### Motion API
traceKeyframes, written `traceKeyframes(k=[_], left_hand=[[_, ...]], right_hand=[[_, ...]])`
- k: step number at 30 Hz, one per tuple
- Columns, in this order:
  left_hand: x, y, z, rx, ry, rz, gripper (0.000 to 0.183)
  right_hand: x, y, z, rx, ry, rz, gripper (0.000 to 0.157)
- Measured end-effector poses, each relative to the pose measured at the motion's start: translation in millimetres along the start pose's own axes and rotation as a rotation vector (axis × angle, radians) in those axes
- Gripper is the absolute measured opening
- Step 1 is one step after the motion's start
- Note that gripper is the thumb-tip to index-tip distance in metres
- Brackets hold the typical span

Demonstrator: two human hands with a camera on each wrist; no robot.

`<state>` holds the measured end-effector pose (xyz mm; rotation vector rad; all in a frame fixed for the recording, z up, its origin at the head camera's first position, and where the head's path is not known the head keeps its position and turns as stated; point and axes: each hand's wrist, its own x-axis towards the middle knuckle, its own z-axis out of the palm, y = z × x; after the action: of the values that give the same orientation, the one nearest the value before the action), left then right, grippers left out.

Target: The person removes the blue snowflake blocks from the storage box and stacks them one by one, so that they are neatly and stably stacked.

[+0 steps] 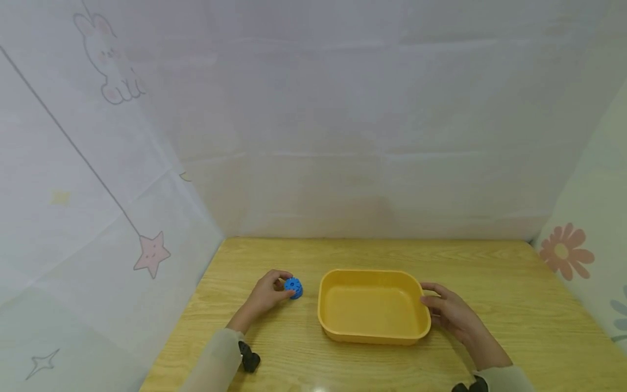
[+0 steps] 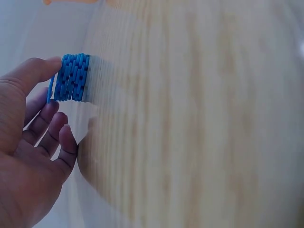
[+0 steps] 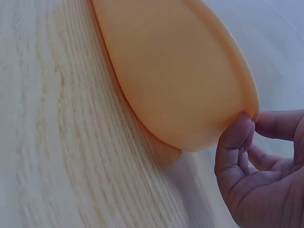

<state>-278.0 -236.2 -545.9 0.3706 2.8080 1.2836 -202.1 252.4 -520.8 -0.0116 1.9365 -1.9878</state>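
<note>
Several blue notched discs (image 1: 293,288) stand stacked on the table, left of a yellow plastic basin (image 1: 374,336). With thumb and fingers my left hand (image 1: 266,295) pinches the top disc (image 2: 50,89), which sits slightly apart from the stack (image 2: 73,77) in the left wrist view. At the basin's right end, my right hand (image 1: 453,311) grips the rim between thumb and fingers. The right wrist view shows the basin's outer wall (image 3: 175,76) and the pinching right hand (image 3: 261,166) up close. Nothing lies inside the basin.
The wooden table (image 1: 294,359) carries the basin and the stack. A pale cloth backdrop (image 1: 382,136) encloses the back and both sides. Dark wrist devices (image 1: 249,357) sit at both sleeves.
</note>
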Motion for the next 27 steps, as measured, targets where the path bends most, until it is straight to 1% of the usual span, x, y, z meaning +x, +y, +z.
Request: traceKeyframes(k=[10, 17, 20, 27], left_hand=[[0.4, -0.4, -0.4, -0.003, -0.014, -0.017, 0.039], [0.8, -1.3, 0.6, -0.003, -0.033, -0.010, 0.039], [1.9, -1.5, 1.0, 0.001, -0.030, -0.008, 0.039], [3.4, -2.4, 0.5, 0.000, -0.040, -0.007, 0.049]], right_hand=[[0.7, -2.2, -0.1, -0.002, 0.013, 0.010, 0.068], [-0.7, -1.1, 0.3, -0.003, 0.011, 0.010, 0.067], [-0.8, -1.2, 0.3, 0.000, 0.010, 0.009, 0.067], [-1.1, -0.9, 1.2, 0.002, 0.011, 0.007, 0.068]])
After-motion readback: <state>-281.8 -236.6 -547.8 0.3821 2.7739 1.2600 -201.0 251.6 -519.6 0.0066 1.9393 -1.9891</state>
